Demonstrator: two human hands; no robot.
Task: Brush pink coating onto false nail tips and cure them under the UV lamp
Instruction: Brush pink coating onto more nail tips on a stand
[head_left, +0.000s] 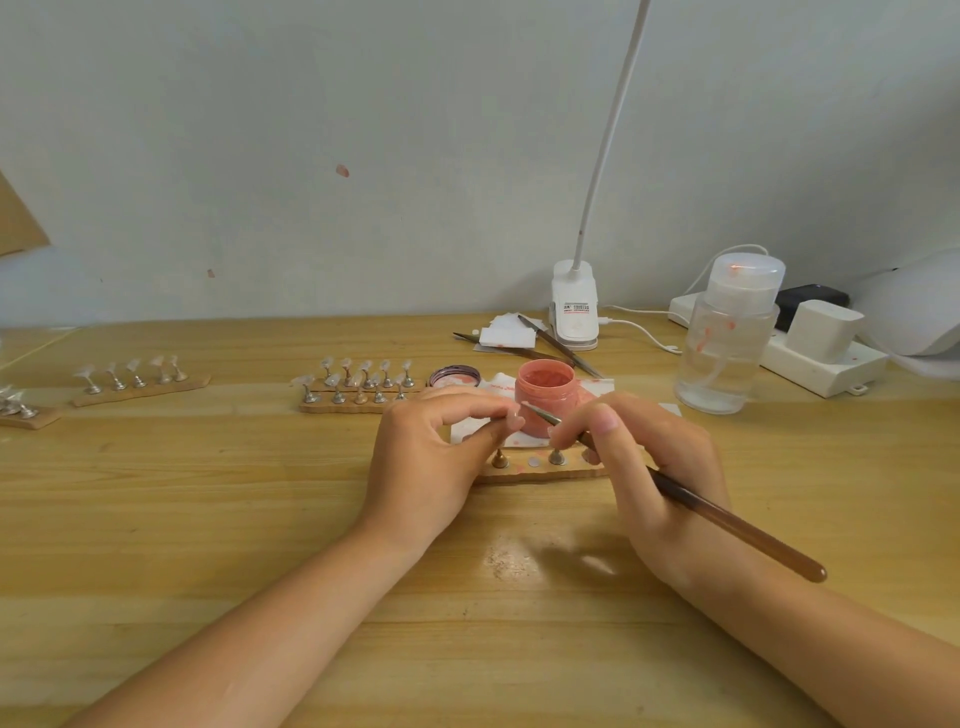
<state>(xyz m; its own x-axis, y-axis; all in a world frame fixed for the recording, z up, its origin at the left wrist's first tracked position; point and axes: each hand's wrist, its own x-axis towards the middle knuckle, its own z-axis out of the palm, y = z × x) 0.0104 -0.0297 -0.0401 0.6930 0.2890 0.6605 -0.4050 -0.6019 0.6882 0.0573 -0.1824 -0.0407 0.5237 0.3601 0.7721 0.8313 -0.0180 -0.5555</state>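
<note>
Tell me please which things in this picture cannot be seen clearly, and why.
- Small false nail tip, head view: mostly hidden by the left hand fingertips pinching it; its coating is unreadable.
- Long brown brush bristles: too small and blurred, in front of the open pink jar.
- Wooden holder strip: partly covered by the right hand.
- White rounded device: cut off by the right edge.

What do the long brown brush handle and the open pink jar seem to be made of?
The long brown brush handle looks like glossy translucent plastic or resin: light glows amber through it. The open pink jar seems matte, slightly see-through plastic, its colour probably coming from the coating inside. Neither is certain.
</note>
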